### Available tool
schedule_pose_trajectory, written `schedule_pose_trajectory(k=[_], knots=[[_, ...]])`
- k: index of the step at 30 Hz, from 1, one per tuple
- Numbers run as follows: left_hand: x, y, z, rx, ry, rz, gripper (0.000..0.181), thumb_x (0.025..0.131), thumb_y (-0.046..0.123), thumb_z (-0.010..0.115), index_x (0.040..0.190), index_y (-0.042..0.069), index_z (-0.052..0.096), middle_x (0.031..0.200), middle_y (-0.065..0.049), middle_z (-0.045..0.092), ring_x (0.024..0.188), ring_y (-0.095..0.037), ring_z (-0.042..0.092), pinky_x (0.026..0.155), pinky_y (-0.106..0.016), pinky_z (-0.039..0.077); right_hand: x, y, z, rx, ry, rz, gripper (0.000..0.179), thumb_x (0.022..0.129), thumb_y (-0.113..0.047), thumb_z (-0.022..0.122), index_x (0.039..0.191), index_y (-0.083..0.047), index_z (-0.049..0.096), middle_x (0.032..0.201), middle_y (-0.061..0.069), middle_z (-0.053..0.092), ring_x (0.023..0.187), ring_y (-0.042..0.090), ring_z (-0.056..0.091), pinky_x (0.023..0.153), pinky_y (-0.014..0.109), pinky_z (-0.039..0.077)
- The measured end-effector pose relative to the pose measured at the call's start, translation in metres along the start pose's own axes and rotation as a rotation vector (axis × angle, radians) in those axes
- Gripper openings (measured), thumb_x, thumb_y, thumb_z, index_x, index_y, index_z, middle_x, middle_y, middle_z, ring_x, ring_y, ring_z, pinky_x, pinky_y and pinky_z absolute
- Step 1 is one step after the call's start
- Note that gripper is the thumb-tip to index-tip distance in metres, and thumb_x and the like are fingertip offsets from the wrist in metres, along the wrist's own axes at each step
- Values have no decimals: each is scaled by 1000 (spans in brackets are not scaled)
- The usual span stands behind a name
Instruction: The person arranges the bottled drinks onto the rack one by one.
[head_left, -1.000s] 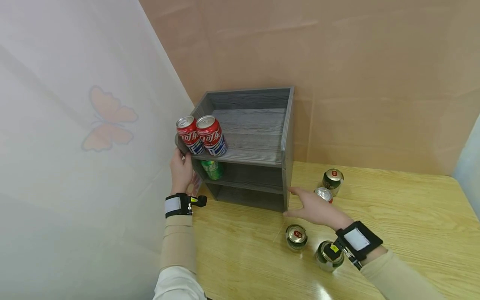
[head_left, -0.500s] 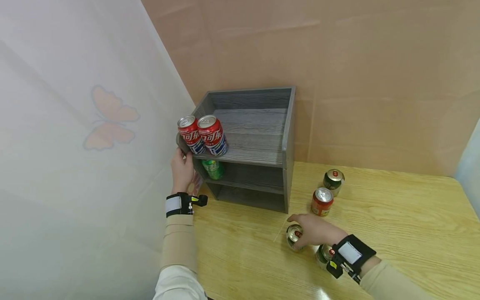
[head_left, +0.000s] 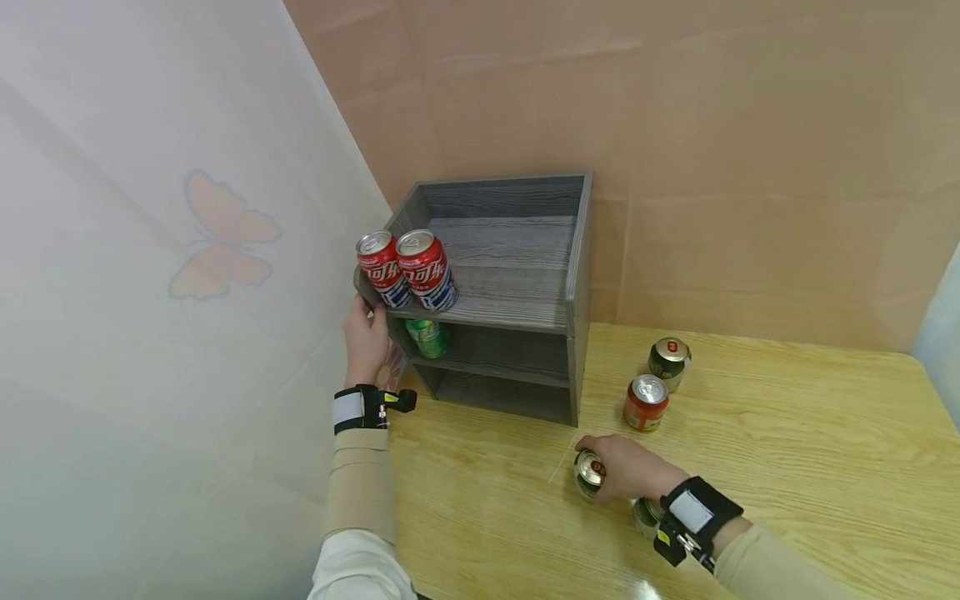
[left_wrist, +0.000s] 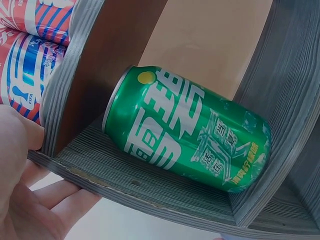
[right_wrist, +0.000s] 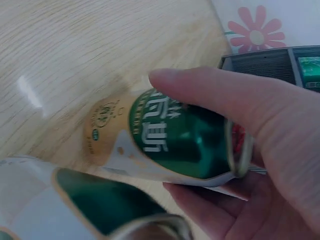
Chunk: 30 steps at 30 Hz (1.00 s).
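Note:
My right hand [head_left: 633, 468] holds a green, white and gold drink can [head_left: 588, 472] standing on the table. In the right wrist view, its thumb lies along one side of that can [right_wrist: 175, 137] and fingers reach round the other. My left hand [head_left: 366, 346] grips the left side of a grey wooden shelf [head_left: 517, 250], its thumb at the panel's front edge and fingers on the outer side. Two red cola cans, an outer one [head_left: 382, 268] and an inner one [head_left: 427, 271], stand on the top shelf. Below them is a green Sprite can [left_wrist: 190, 132] on the middle level.
A second green and white can [right_wrist: 105, 200] stands beside the held one, partly hidden under my right wrist in the head view. Right of the shelf stand a red can [head_left: 647, 402] and a dark green can [head_left: 669, 363] on the wooden table [head_left: 787, 433]. A white wall [head_left: 112, 400] borders the left.
My right hand has moved from the shelf's right side down to the nearby green can and taken hold of it. The left hand stays on the shelf.

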<state>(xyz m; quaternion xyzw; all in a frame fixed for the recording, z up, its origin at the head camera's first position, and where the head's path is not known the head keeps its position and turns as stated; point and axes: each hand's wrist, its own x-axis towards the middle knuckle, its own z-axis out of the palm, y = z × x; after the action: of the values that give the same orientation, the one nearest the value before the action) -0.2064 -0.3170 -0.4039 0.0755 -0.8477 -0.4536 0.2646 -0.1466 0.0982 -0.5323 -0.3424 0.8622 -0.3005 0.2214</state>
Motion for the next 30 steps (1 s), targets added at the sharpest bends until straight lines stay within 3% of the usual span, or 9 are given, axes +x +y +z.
schedule_pose_trajectory(k=[7,17,24,30], knots=[[-1,-2,0,6,-1,-17,36,109,15,46,143,3,50,146,-16,54,130,-27,55,100,-43,50,2,5,5,13,15,12,71,57,-6,94,120,-4,62,95,0,66,81,15,59,68,35,52],[-2,-1,-1,-9,-10,-45,37,110,19,45,145,6,49,148,-13,52,131,-26,54,102,-42,49,5,12,7,-13,20,19,69,58,-10,93,118,-7,60,97,-1,65,80,12,58,69,34,52],[-1,-2,1,-4,-8,-36,38,110,19,45,145,6,49,148,-12,52,134,-23,51,103,-41,48,5,18,1,59,33,-26,60,61,-8,90,113,-9,60,91,-5,63,74,9,58,64,30,52],[0,-2,1,-11,-4,-17,38,110,18,46,145,5,49,147,-13,53,131,-25,54,101,-41,49,7,20,-10,120,93,-61,58,62,-9,88,113,-8,60,92,-6,64,75,8,61,65,29,53]])
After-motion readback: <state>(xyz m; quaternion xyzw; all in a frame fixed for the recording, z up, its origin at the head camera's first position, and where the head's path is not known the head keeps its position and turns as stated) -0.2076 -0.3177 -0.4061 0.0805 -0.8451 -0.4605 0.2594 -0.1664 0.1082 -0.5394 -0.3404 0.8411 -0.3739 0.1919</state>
